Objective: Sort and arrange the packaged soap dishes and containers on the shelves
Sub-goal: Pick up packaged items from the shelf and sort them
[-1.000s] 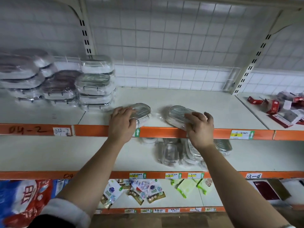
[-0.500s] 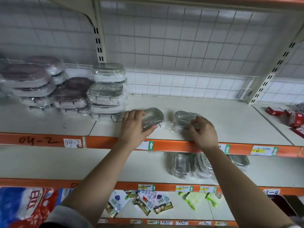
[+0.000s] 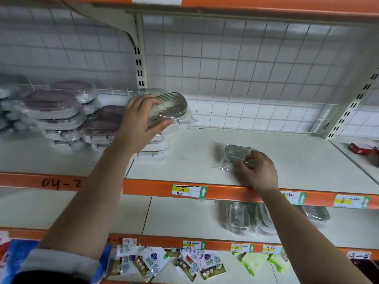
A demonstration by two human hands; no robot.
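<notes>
Since the soap dish (image 3: pixel 171 107) is thin clear plastic in loose, glossy film, it should feel light and fairly stiff but slippery, so the long rims are the sound place to grip, not the wrap. The left hand (image 3: pixel 141 121) has its fingers (image 3: pixel 141 102) curled over the far rim, thumb beneath, holding it off the shelf (image 3: pixel 297 160) above the stack (image 3: pixel 156 149) under the palm. The right hand (image 3: pixel 259 172) curls its fingers round the near rim of a second dish (image 3: pixel 238 152), lying flat just beyond them. Both are oval, ribbed, greyish-clear.
</notes>
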